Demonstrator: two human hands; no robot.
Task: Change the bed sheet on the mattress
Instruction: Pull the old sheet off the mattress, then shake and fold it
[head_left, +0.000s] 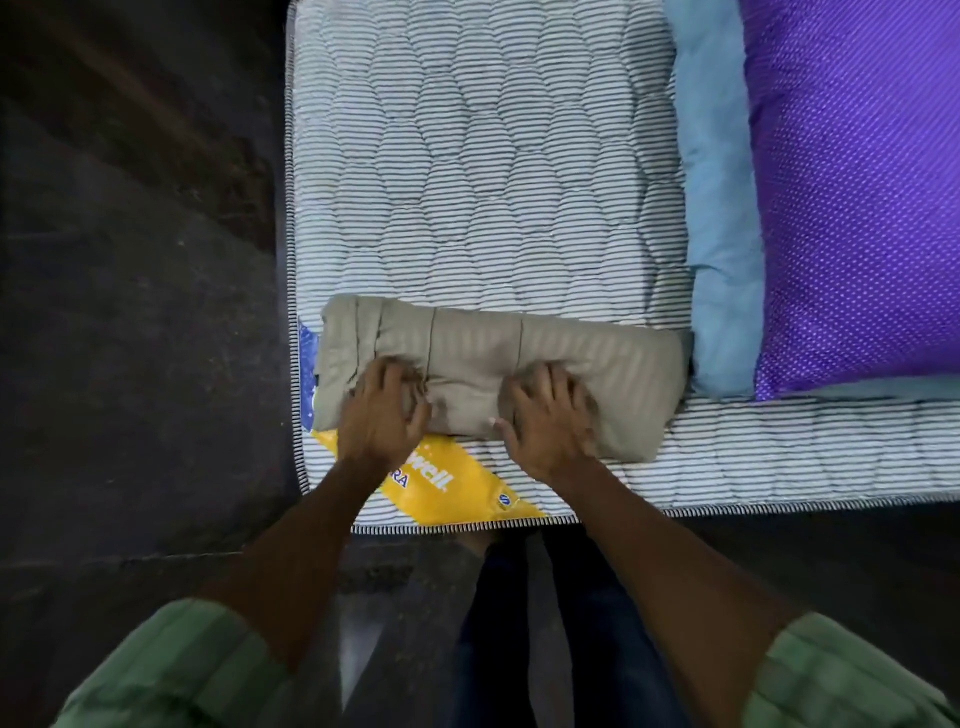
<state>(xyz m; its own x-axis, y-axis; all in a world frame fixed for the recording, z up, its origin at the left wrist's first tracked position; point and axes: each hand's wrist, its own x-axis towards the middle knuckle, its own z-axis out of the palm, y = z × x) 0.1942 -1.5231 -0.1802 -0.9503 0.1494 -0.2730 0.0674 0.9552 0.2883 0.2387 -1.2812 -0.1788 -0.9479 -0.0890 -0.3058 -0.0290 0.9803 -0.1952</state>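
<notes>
A bare quilted mattress (483, 171) with thin dark stripes fills the upper middle of the view. A folded beige bed sheet (597, 358) lies across its near corner, partly over a yellow and blue brand label (452, 488). My left hand (382, 415) grips the fabric at the sheet's left part, fingers curled into the folds. My right hand (545, 415) grips the sheet near its middle, thumb at the near edge. Both forearms reach in from below, with green sleeves at the bottom corners.
A light blue pillow (719, 218) and a purple dotted pillow (857, 197) lie on the mattress at the right, touching the sheet's right end. Dark floor (135, 291) runs along the left and in front of the mattress. My legs stand at the near edge.
</notes>
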